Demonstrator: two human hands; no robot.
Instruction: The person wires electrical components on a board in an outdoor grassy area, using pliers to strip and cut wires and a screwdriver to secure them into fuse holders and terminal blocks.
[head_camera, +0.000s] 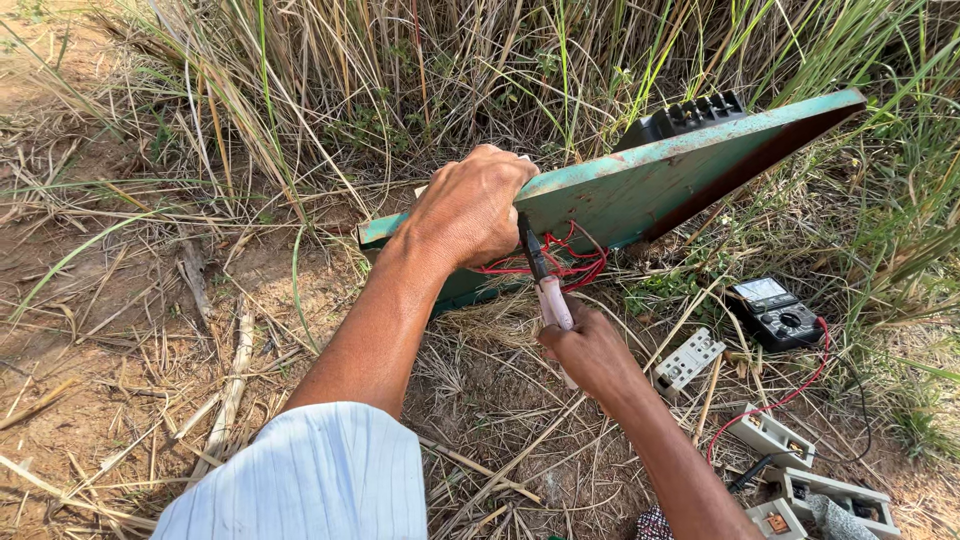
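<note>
At centre of the scene, on dry ground strewn with straw, a green metal panel (640, 185) stands tilted on its near edge, its top edge running up toward the far right against tall grass (400, 80). A black ribbed component (685, 118) shows above the panel's far edge.

Left hand (470, 210): placed over the upper left edge of the panel, fingers curled together and clamped on that edge. The fingertips lie behind the panel and cannot be seen. The forearm runs down to a pale striped sleeve (310, 475) at the near left.

Right hand (590, 350): just below the panel, fingers closed around the pale handles of a pair of pliers (545, 285). The dark nose of the pliers points upward and sits among a bundle of red wires (565, 262) on the near face of the panel. Whether the nose is closed on a wire cannot be told.

Right of the hands, on the ground: a black multimeter (775, 312) with a pale display lies near the panel's right end, a red lead (800, 385) trailing from it toward the near side. A white switch block (688, 360) lies between the multimeter and the right hand. Two further white fittings (770, 435) (825, 500) lie at the near right, close together, one with a dark probe beside it.
</note>
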